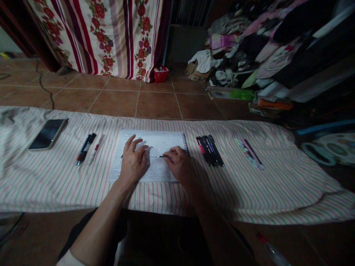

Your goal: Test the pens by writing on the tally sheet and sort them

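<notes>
A spiral notebook with writing on its pages lies open in front of me. Over its left half is my left hand, open, its fingers apart and bent. My right hand rests at the notebook's right side, closed in a pinch on a slim stick that looks like a pen refill. This refill lies level, dark near my right fingers and pale toward the left hand. A small dark tip shows just left of my left hand; whether it belongs to the same piece I cannot tell.
Several pens lie right of the notebook, with more slim pens farther right. Dark pens and a red-and-white pen lie left, beside a phone. Striped cloth covers the surface. A red basket stands on the floor.
</notes>
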{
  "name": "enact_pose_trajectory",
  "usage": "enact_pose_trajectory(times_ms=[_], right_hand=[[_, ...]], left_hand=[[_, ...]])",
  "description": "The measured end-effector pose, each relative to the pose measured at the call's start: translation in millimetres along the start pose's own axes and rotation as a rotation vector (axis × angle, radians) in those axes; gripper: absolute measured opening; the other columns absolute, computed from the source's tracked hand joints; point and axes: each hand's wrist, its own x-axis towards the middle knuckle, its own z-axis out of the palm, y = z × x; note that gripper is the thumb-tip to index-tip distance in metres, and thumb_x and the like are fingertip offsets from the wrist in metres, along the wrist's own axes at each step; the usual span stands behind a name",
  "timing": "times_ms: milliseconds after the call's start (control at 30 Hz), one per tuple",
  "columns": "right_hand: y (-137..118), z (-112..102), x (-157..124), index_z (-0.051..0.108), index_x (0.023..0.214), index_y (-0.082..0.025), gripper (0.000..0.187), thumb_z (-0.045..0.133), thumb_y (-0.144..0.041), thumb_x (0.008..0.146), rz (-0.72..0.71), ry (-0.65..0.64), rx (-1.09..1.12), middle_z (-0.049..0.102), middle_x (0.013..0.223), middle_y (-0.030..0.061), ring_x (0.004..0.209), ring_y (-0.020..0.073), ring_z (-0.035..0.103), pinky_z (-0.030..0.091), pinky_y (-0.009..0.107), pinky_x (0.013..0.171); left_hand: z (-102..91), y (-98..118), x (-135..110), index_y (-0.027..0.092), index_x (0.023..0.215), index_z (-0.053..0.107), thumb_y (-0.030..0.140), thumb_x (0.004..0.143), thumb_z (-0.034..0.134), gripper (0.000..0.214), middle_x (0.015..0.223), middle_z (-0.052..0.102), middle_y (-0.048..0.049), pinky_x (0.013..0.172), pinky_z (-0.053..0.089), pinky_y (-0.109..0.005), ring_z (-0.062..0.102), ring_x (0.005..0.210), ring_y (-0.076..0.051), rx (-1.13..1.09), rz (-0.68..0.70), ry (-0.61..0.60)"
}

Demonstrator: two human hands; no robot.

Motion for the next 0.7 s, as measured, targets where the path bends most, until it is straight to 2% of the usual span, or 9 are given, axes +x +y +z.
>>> enact_pose_trajectory(times_ms=[167, 367, 567, 700], right_hand=[[-2, 0, 0, 0.071, 0.087, -0.022, 0.011, 0.06, -0.021, 0.083, 0.002, 0.012, -0.016, 0.058, 0.092, 0.0056, 0.085, 0.0177, 0.058, 0.048, 0.03, 0.078], [-2, -1, -1, 0.07, 0.085, -0.022, 0.011, 0.059, -0.022, 0.084, -0.031, 0.043, -0.052, 0.059, 0.091, 0.0058, 0.087, 0.0187, 0.055, 0.046, 0.031, 0.077], [-3, -9, 0, 0.07, 0.084, -0.024, 0.011, 0.059, -0.024, 0.084, -0.1, 0.101, -0.082, 0.061, 0.09, 0.0052, 0.088, 0.0206, 0.052, 0.045, 0.034, 0.078], [-1, -9, 0, 0.07, 0.083, -0.023, 0.012, 0.059, -0.025, 0.085, -0.151, 0.169, -0.061, 0.062, 0.099, 0.0061, 0.096, 0.0215, 0.05, 0.046, 0.036, 0.085]], left_hand=[[1.0, 11, -3, 0.018, 0.089, 0.066, 0.014, 0.084, 0.052, 0.015, 0.114, 0.058, -0.0108, 0.101, 0.043, -0.05, 0.037, 0.129, -0.029, -0.071, 0.098, -0.046], [8.7, 21, -7, 0.018, 0.092, 0.066, 0.014, 0.083, 0.055, 0.015, 0.114, 0.059, -0.0111, 0.1, 0.044, -0.052, 0.037, 0.129, -0.031, -0.043, 0.122, -0.123], [12.8, 22, -7, 0.015, 0.09, 0.067, 0.013, 0.083, 0.056, 0.013, 0.114, 0.059, -0.013, 0.101, 0.042, -0.052, 0.037, 0.129, -0.032, -0.005, 0.11, -0.115], [14.7, 23, -7, 0.016, 0.086, 0.068, 0.015, 0.084, 0.056, 0.012, 0.111, 0.061, -0.0117, 0.101, 0.042, -0.051, 0.039, 0.128, -0.032, -0.003, 0.099, -0.087]])
